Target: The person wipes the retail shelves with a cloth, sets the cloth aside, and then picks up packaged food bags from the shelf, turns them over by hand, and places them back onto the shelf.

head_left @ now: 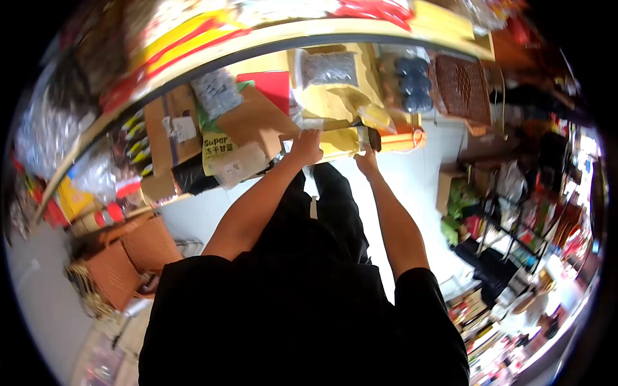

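Observation:
At the front edge of the wooden shelf [335, 156], my left hand [307, 148] is closed beside a small clear plastic piece [311, 123]; what its fingers hold is too small to tell. To its right, my right hand [367, 162] is closed around the lower end of a small dark object [374, 139]. A yellow sheet or packet [340, 141] lies between the hands. Behind them, a clear bag of dark grains [329, 68] rests on the shelf, with a small yellow packet [374, 117] nearer my right hand.
Left of the hands are a brown cardboard piece [254, 119], a green-yellow packet [219, 145] and a red sheet [273, 87]. A brown woven basket [461, 89] stands at the right end. An upper shelf's dark edge [277, 44] crosses above. Orange-brown baskets [151, 241] sit lower left.

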`<control>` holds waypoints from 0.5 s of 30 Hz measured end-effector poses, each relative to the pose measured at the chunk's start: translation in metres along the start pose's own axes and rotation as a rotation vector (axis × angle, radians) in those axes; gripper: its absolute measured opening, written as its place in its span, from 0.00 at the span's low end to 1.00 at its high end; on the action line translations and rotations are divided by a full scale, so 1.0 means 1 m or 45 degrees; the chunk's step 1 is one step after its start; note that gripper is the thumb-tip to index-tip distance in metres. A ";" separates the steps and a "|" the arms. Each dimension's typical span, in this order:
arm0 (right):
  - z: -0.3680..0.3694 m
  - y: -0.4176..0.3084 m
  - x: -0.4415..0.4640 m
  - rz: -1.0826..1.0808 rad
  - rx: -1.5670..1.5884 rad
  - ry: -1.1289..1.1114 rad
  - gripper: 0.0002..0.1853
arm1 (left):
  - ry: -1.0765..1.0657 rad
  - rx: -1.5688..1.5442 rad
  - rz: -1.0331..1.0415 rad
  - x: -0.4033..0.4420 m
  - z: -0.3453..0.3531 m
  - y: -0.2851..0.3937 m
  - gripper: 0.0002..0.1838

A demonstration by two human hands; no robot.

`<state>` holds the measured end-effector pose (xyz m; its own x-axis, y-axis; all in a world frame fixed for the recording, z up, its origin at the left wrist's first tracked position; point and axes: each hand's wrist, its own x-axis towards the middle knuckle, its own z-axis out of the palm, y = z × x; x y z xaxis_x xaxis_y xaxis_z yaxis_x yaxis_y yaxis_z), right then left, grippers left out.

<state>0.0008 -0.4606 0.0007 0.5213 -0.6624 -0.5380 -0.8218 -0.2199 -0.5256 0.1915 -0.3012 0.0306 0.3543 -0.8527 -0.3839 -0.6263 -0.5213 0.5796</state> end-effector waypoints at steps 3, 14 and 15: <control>0.016 0.001 0.006 0.020 0.041 0.038 0.39 | -0.106 0.169 0.050 0.020 -0.009 0.007 0.33; 0.037 -0.006 -0.016 0.097 0.513 0.238 0.34 | -0.335 0.393 -0.058 0.062 0.024 0.024 0.42; 0.038 -0.005 -0.017 0.109 0.522 0.245 0.34 | -0.329 0.373 -0.084 0.065 0.027 0.024 0.39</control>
<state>0.0044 -0.4213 -0.0124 0.3713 -0.7955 -0.4789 -0.6812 0.1172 -0.7226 0.1814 -0.3683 0.0002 0.2372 -0.7614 -0.6033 -0.7931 -0.5105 0.3323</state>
